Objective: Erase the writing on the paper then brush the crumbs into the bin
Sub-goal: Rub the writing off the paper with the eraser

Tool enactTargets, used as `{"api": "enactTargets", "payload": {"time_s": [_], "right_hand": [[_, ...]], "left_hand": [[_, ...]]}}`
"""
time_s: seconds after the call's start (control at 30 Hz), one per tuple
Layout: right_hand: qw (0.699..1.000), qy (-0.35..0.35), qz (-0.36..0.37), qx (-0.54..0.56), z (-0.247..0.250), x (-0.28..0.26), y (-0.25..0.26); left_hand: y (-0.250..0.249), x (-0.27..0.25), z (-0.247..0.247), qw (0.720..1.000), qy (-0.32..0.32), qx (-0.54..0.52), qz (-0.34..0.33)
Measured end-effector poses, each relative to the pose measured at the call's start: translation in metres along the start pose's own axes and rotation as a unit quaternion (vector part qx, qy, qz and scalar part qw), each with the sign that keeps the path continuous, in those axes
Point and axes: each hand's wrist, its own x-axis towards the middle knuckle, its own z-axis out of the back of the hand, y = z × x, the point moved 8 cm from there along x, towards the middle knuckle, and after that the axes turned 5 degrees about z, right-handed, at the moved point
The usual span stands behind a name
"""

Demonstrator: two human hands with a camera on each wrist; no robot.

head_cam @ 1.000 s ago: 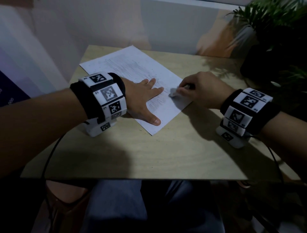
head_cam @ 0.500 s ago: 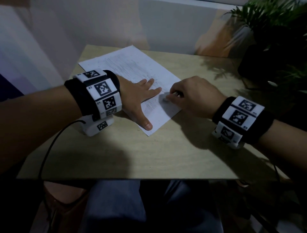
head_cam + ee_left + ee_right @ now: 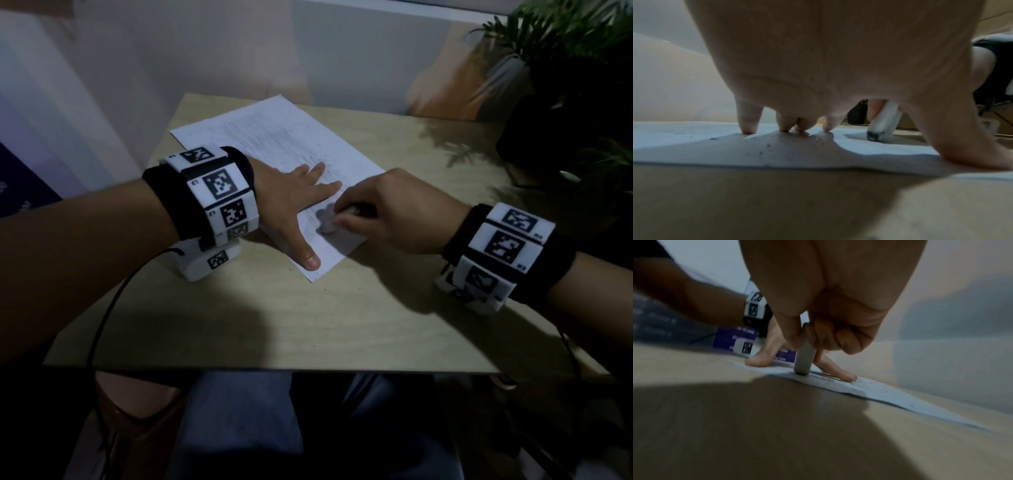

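Paper (image 3: 274,144) lies on my table (image 3: 308,325), plant (image 3: 565,51) far right; my left hand (image 3: 291,202) presses it flat, fingers spread. Left wrist: crumbs (image 3: 766,146) speckle the sheet. Right wrist: my right hand (image 3: 830,305) pinches the eraser (image 3: 804,356) upright on it; purple print behind, unreadable.

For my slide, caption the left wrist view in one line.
Left hand spread flat on the paper, crumbs below, eraser rubbing beyond.

Left hand (image 3: 291,202) flat, fingers splayed and pressing down; right hand (image 3: 387,212) in a curled pinching grip, fingertips downward.
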Motion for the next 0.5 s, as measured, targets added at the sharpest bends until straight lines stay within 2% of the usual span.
{"api": "enactTargets", "payload": {"time_s": [0.23,0.4,0.5], "right_hand": [[0.999,0.001,0.018,0.050,-0.004,0.002,0.017],[0.996,0.077,0.024,0.040,-0.007,-0.001,0.023],[0.997,0.042,0.041,0.044,-0.003,0.006,0.034]], "left_hand": [[0.011,-0.013,0.006,0.993,0.023,-0.109,-0.026],[0.016,-0.011,0.003,0.996,0.023,-0.088,-0.004],[0.012,-0.010,0.004,0.995,0.030,-0.085,-0.030]]}}
